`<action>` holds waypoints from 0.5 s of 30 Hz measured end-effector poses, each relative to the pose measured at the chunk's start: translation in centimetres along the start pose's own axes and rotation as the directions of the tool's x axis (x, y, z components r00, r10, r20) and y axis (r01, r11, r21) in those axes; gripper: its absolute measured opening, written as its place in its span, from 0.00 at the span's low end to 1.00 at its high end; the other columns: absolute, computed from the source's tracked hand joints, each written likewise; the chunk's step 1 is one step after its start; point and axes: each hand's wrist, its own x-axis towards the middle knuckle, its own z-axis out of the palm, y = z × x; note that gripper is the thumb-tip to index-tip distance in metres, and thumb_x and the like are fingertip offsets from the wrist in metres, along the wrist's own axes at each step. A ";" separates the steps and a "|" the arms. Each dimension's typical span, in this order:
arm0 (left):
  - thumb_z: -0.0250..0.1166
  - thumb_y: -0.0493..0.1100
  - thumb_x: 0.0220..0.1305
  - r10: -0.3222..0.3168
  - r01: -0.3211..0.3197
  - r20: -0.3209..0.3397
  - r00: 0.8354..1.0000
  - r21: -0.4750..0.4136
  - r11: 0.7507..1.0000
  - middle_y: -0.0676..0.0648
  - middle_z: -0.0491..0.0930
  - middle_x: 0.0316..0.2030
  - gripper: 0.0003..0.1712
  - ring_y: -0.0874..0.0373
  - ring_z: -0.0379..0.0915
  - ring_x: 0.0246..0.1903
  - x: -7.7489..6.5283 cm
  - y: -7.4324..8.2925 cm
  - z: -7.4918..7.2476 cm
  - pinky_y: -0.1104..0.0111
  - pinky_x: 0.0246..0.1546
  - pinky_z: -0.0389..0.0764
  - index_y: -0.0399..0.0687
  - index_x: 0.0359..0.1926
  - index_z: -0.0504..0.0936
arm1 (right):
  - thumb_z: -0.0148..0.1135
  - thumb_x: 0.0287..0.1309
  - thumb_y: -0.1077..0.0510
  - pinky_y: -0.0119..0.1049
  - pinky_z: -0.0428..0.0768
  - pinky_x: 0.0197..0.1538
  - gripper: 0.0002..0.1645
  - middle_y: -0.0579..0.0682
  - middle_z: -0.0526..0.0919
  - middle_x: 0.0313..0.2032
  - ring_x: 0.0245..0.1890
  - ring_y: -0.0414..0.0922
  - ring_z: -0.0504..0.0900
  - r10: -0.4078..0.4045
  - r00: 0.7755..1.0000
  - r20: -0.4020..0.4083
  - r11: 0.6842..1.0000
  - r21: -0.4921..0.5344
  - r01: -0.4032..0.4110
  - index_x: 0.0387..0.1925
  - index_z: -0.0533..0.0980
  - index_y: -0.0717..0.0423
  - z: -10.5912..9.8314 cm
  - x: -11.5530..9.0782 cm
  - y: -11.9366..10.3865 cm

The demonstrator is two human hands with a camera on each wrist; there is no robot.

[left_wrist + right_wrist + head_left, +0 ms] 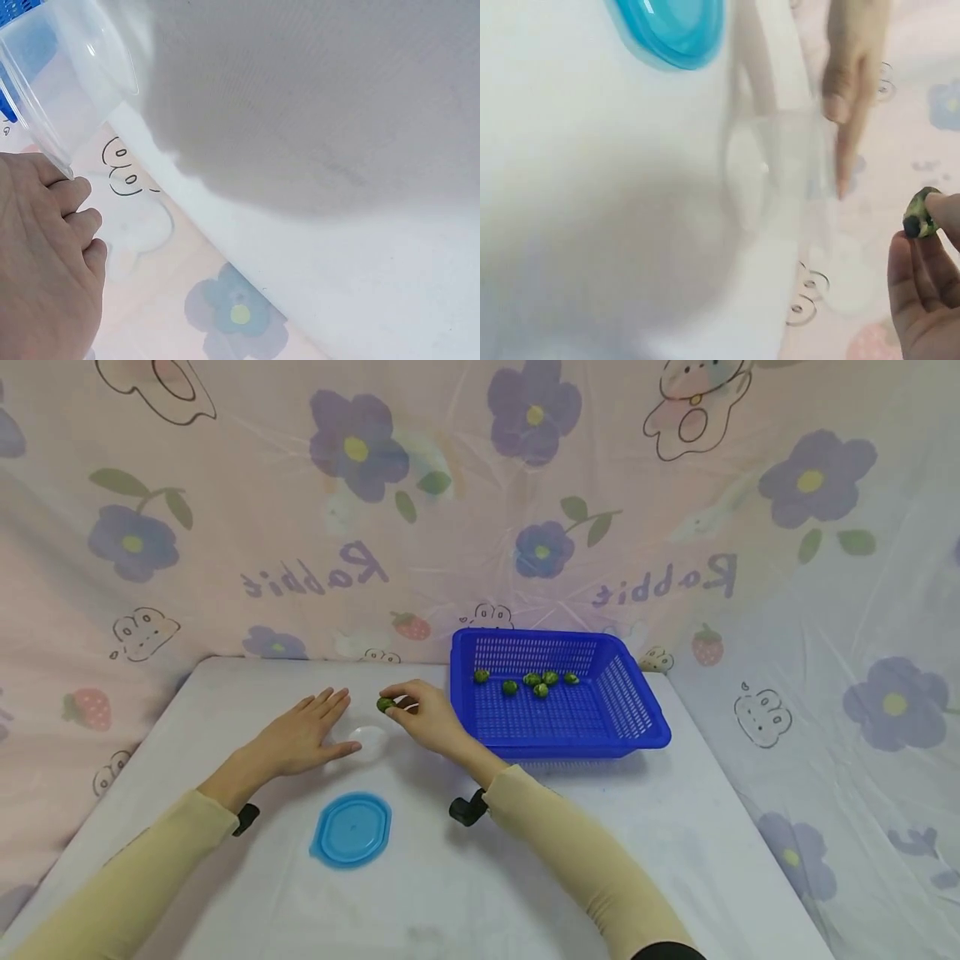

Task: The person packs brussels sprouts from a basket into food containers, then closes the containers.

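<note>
My right hand [430,718] pinches a small, round, mottled green piece [919,213] between thumb and fingertips, raised above the table. Below and to its left stands a clear plastic container [90,75], hard to make out in the head view. My left hand [300,739] is beside that container, fingers extended and thumb spread. In the left wrist view its fingertips are right at the container's rim. A light blue lid [352,830] lies flat on the table nearer to me.
A blue plastic basket [555,752] stands at the back right, with several similar green pieces [540,690] on its floor. The white table [480,893] ends at a hanging cloth [450,527] printed with flowers and rabbits.
</note>
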 end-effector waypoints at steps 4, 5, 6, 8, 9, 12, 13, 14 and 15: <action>0.53 0.71 0.74 0.011 -0.011 -0.008 1.000 0.011 1.000 0.31 0.53 0.79 0.56 0.31 0.46 0.78 -0.2 0.0 0.0 0.39 0.77 0.51 0.28 0.79 0.55 | 0.67 0.69 0.64 0.23 0.82 0.48 0.16 0.52 0.86 0.52 0.47 0.42 0.87 -0.008 0.998 0.061 0.996 -0.083 0.013 0.57 0.84 0.56 1.9 0.3 -0.3; 0.54 0.71 0.74 0.014 -0.014 -0.010 1.000 0.013 1.000 0.31 0.53 0.79 0.55 0.31 0.46 0.78 -0.2 0.0 0.0 0.39 0.77 0.51 0.28 0.79 0.55 | 0.67 0.69 0.63 0.22 0.82 0.47 0.16 0.51 0.87 0.52 0.46 0.41 0.86 -0.009 0.996 0.084 0.994 -0.107 0.018 0.56 0.84 0.55 2.3 0.4 -0.3; 0.54 0.71 0.74 0.017 -0.017 -0.014 1.000 0.013 1.000 0.31 0.53 0.79 0.55 0.31 0.46 0.78 -0.2 0.0 0.0 0.39 0.77 0.51 0.28 0.78 0.56 | 0.67 0.69 0.63 0.22 0.82 0.46 0.16 0.50 0.87 0.52 0.46 0.40 0.86 -0.014 0.994 0.107 0.991 -0.128 0.027 0.56 0.85 0.55 2.6 0.6 -0.2; 0.54 0.70 0.74 0.022 -0.022 -0.021 1.000 0.016 1.000 0.31 0.54 0.79 0.55 0.31 0.47 0.78 -0.2 0.1 -0.1 0.39 0.77 0.52 0.28 0.78 0.56 | 0.67 0.69 0.62 0.22 0.80 0.46 0.16 0.48 0.87 0.51 0.45 0.38 0.85 -0.020 0.988 0.154 0.980 -0.194 0.050 0.56 0.85 0.54 3.1 0.9 -0.1; 0.55 0.70 0.74 0.024 -0.024 -0.023 0.999 0.018 1.000 0.31 0.54 0.79 0.54 0.31 0.47 0.78 -0.1 0.1 -0.1 0.39 0.77 0.52 0.28 0.78 0.56 | 0.67 0.69 0.62 0.22 0.80 0.46 0.16 0.47 0.87 0.51 0.45 0.37 0.85 -0.027 0.984 0.175 0.970 -0.231 0.068 0.56 0.85 0.53 3.2 1.1 0.1; 0.55 0.70 0.74 0.024 -0.024 -0.021 0.999 0.015 1.000 0.31 0.53 0.79 0.54 0.32 0.46 0.78 -0.1 0.2 -0.2 0.40 0.77 0.51 0.28 0.78 0.56 | 0.67 0.69 0.62 0.23 0.80 0.49 0.16 0.46 0.88 0.51 0.46 0.37 0.85 -0.037 0.973 0.228 0.936 -0.332 0.113 0.56 0.85 0.53 3.7 1.3 0.3; 0.55 0.70 0.74 0.023 -0.022 -0.020 1.000 0.016 1.000 0.31 0.53 0.79 0.54 0.32 0.46 0.78 -0.1 0.2 -0.2 0.40 0.77 0.51 0.29 0.78 0.56 | 0.68 0.69 0.63 0.24 0.80 0.50 0.16 0.46 0.88 0.51 0.47 0.38 0.85 -0.042 0.970 0.241 0.924 -0.359 0.130 0.56 0.85 0.52 3.8 1.3 0.4; 0.55 0.70 0.74 0.021 -0.021 -0.019 1.000 0.015 1.000 0.31 0.53 0.79 0.54 0.32 0.46 0.78 -0.2 0.2 -0.1 0.40 0.77 0.51 0.29 0.78 0.56 | 0.68 0.69 0.63 0.24 0.80 0.51 0.16 0.45 0.88 0.51 0.47 0.38 0.85 -0.044 0.966 0.256 0.914 -0.380 0.143 0.56 0.85 0.52 3.8 1.3 0.4; 0.55 0.70 0.74 0.020 -0.019 -0.017 1.000 0.013 1.000 0.31 0.53 0.79 0.54 0.32 0.46 0.78 -0.2 0.2 -0.1 0.40 0.77 0.51 0.29 0.79 0.56 | 0.68 0.69 0.63 0.24 0.80 0.51 0.16 0.45 0.88 0.51 0.47 0.39 0.85 -0.045 0.963 0.267 0.907 -0.393 0.151 0.56 0.85 0.52 3.9 1.3 0.4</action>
